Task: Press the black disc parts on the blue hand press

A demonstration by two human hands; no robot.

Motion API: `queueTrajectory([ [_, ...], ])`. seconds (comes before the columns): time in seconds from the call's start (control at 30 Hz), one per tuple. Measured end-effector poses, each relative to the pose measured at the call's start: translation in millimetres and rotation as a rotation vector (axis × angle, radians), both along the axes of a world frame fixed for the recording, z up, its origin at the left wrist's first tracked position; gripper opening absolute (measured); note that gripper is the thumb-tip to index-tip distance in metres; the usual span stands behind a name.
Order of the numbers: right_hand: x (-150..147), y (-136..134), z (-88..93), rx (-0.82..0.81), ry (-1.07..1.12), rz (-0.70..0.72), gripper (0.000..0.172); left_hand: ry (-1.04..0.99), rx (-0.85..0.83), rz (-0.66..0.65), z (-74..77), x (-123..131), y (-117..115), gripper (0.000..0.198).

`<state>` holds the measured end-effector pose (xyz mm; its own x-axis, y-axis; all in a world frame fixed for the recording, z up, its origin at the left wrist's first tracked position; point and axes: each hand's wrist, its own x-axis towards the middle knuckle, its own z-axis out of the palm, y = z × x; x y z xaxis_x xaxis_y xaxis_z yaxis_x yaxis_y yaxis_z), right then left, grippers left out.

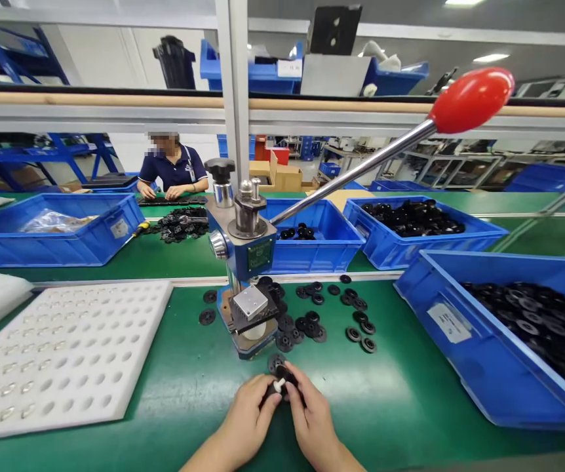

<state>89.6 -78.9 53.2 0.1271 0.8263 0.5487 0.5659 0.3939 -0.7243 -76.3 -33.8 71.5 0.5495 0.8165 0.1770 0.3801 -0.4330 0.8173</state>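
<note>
My left hand and my right hand meet low in the middle of the green bench, both pinched on a small black round part with a white pin in it. Just beyond them stands a blue hand press with a steel lever that ends in a red knob, raised to the upper right. Several loose black round parts lie scattered right of the press base.
A white foam tray with rows of holes lies at the left. Blue bins of black parts stand at the right, and behind the press. Across the bench a person in a dark polo works at another pile.
</note>
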Motion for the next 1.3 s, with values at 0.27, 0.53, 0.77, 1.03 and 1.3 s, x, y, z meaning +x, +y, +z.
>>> queueTrajectory([
  [0.27, -1, -1, 19.4, 0.008, -0.061, 0.135, 0.053, -0.040, 0.000, 0.020, 1.3, -2, 3, 0.026],
  [0.53, -2, -1, 18.9, -0.128, 0.090, 0.301, 0.067, -0.132, 0.025, 0.127, -2.6, -5, 5, 0.024],
  [0.77, -3, 0, 16.3, -0.176, 0.200, 0.367, 0.072, -0.116, 0.057, 0.154, 1.2, -10, 7, 0.022],
  [1.03, -1, -1, 19.7, -0.185, 0.108, 0.378, 0.073, -0.081, -0.034, 0.127, 9.7, -12, 12, 0.023],
  [1.3, -5, 1, 25.0, -0.153, 0.002, 0.369, 0.077, -0.133, -0.076, 0.258, 7.1, -6, 5, 0.016],
])
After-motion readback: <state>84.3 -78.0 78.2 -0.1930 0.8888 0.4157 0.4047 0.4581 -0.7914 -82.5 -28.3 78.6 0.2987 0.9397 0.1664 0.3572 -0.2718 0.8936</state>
